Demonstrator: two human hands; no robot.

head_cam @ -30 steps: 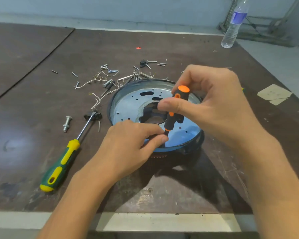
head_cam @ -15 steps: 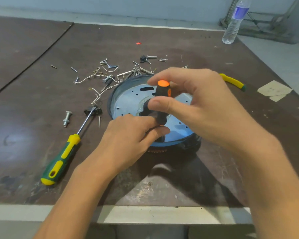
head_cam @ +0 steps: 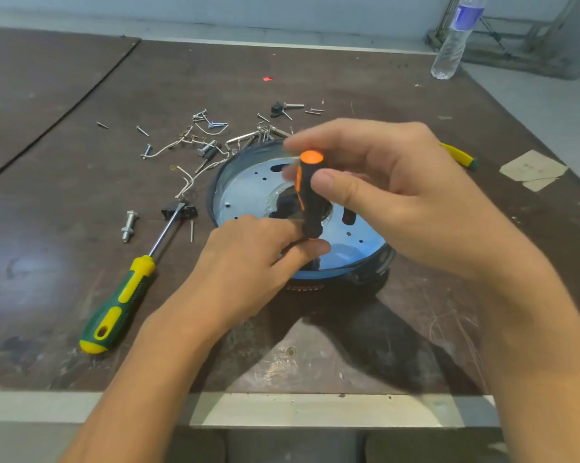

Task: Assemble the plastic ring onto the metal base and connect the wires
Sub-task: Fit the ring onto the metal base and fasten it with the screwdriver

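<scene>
A dark brown, scuffed table (head_cam: 64, 212) with a pale metal near edge fills most of the view. Grey floor and a pale wall lie past its far side.

The metal base (head_cam: 245, 192), a bluish round pan with small holes and a central opening, sits mid-table. A darker part shows under its near right rim, but what it is cannot be told.

The right hand (head_cam: 398, 195) hovers over the base's right half. Its thumb and curled fingers grip the handle of an orange-and-black screwdriver (head_cam: 310, 198), which stands nearly upright over the base's near rim.

The left hand (head_cam: 248, 262) comes in from the near side. Its thumb and forefinger are pinched round the screwdriver's lower end; whatever is under the tip is hidden.

Left of the base lie a green-and-yellow screwdriver (head_cam: 121, 302), a bolt (head_cam: 129, 225) and a small black part (head_cam: 178, 210). White wires (head_cam: 186, 182) touch the base's left rim, with loose screws (head_cam: 211, 123) scattered just behind it.

To the base's right, past the right hand, are a yellow tool handle (head_cam: 459, 157) and paper scraps (head_cam: 532, 168). A water bottle (head_cam: 454, 38) stands well beyond, at the far right corner.

The two hands cover the base's right side and near rim.
</scene>
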